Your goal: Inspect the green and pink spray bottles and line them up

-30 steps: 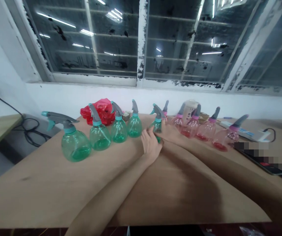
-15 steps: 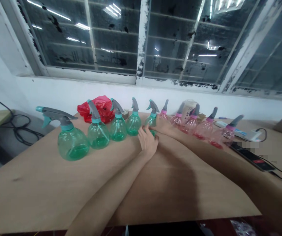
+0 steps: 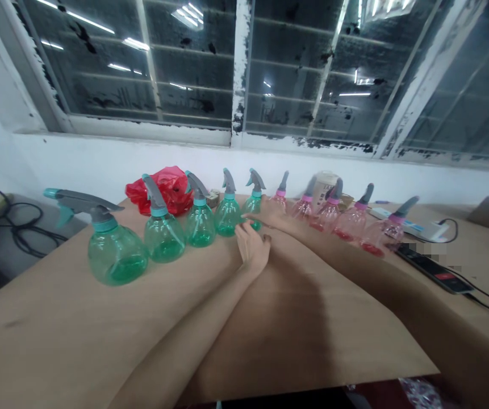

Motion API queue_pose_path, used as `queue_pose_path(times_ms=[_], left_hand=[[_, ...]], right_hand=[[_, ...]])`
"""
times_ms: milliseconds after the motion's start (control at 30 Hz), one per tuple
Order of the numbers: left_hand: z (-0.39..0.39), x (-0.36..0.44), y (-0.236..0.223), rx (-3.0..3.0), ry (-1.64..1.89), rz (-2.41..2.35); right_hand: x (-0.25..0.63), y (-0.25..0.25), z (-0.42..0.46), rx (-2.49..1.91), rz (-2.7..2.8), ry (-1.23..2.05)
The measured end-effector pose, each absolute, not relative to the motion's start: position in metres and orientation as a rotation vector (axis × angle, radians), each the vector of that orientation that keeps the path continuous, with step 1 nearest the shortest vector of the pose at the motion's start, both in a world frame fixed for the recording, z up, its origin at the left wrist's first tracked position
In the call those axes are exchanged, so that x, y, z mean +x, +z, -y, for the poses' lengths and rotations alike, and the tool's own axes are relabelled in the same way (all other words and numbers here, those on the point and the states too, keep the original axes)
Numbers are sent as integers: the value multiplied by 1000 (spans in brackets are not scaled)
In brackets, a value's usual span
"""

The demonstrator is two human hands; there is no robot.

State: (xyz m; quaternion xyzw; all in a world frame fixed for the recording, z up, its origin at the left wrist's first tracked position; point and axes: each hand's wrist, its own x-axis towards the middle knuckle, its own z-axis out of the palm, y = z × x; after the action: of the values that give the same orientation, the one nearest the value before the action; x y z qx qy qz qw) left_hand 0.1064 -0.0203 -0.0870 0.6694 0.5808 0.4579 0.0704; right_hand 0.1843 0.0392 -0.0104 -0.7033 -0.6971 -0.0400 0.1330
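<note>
My right hand [image 3: 270,215] is at the rightmost green spray bottle [image 3: 254,204], with a finger across its lower front; part of the bottle is hidden behind the fingers. Just in front of it, my left hand [image 3: 253,245] is open, fingers extended toward the base of that bottle and holding nothing. Close by on the left stands another green spray bottle [image 3: 228,215]. Several more green ones continue the row leftward, ending with a large-looking near bottle [image 3: 118,255]. Each has a grey and teal trigger head and some green liquid inside.
Right of my hands runs a row of pink spray bottles [image 3: 350,221], some partly behind my right arm. A red plastic bag [image 3: 165,190] lies behind the green row. A phone [image 3: 434,270] with a cable and a white power strip [image 3: 423,227] lie at the right.
The rightmost green bottle has shifted slightly left, nearer its neighbour, along with my right hand. My left hand has drawn a little away from the bottle. The view has turned slightly.
</note>
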Motion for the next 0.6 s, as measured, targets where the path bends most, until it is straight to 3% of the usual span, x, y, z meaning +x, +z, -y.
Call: queue_pose_path(times_ms=[333, 600], left_hand=[[18, 107, -90, 2049, 1211, -1618], [20, 107, -88, 2120, 1102, -1479]], right_hand=[[237, -3, -11, -1925, 1799, -119], [267, 9, -37, -1934, 1623, 98]])
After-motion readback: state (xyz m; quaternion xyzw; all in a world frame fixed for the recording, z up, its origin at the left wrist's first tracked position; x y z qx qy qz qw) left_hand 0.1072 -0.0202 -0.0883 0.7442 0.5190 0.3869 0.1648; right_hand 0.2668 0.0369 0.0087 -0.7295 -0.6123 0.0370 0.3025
